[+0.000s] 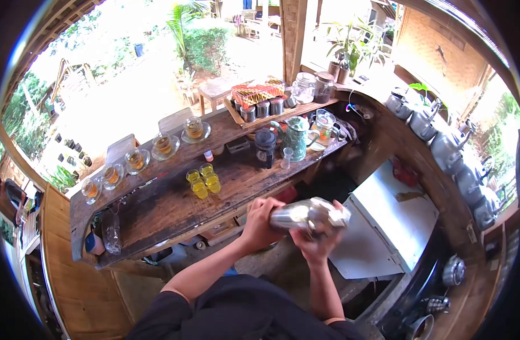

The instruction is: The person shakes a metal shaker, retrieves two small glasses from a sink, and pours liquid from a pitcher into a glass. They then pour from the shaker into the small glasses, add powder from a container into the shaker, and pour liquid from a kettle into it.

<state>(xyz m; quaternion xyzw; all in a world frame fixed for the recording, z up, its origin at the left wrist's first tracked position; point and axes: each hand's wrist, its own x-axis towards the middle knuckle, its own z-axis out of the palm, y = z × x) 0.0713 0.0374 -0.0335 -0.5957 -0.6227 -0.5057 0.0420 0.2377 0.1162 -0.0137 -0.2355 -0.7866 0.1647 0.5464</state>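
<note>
Both hands grip a shiny metal cocktail shaker (302,216), tilted nearly on its side in front of my body and smeared by motion. My left hand (261,222) wraps round its left end, and my right hand (318,245) is closed under its right part. On the wooden counter (152,209) beyond my hands stand several small glasses of yellow liquid (203,182). To their right are a dark French press (265,148), a small clear glass (286,157) and a green speckled enamel pot (295,139).
Glass cups of amber drink (163,145) on saucers line the raised ledge. A tray of metal tins (262,109) and jars (303,88) sit at the back. Kettles (448,148) stand along the right ledge. A white fridge (390,212) is at my right.
</note>
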